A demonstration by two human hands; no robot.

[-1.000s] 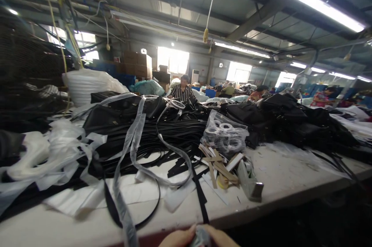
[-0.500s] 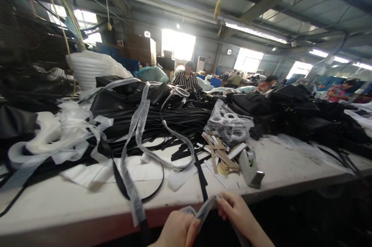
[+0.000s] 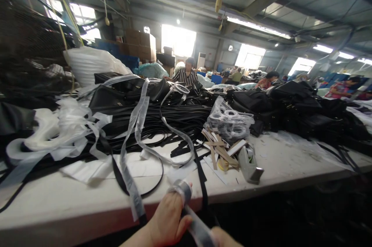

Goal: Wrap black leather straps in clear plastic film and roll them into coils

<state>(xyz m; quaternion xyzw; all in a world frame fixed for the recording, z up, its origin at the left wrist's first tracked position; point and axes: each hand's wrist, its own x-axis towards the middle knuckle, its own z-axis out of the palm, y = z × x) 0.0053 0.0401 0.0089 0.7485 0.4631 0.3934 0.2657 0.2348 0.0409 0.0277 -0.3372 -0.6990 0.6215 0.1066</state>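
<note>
Near the table's front edge, my left hand is closed on a strap wrapped in translucent film; a loop of it goes round the fingers. Lower right, partly cut off by the frame's bottom, my right hand grips the same wrapped strap where it runs down from the left hand. Another film-wrapped strap hangs over the table edge at left. A black strap lies just beyond my hands.
On the white table are a grey tape dispenser, brown and white strips, a clear bag of rings, white foam strips and piled black bags. A person in stripes sits across.
My left hand has moved up and left, and the wrapped strap now loops round its fingers. My right hand has dropped toward the bottom edge, still holding the strap.
</note>
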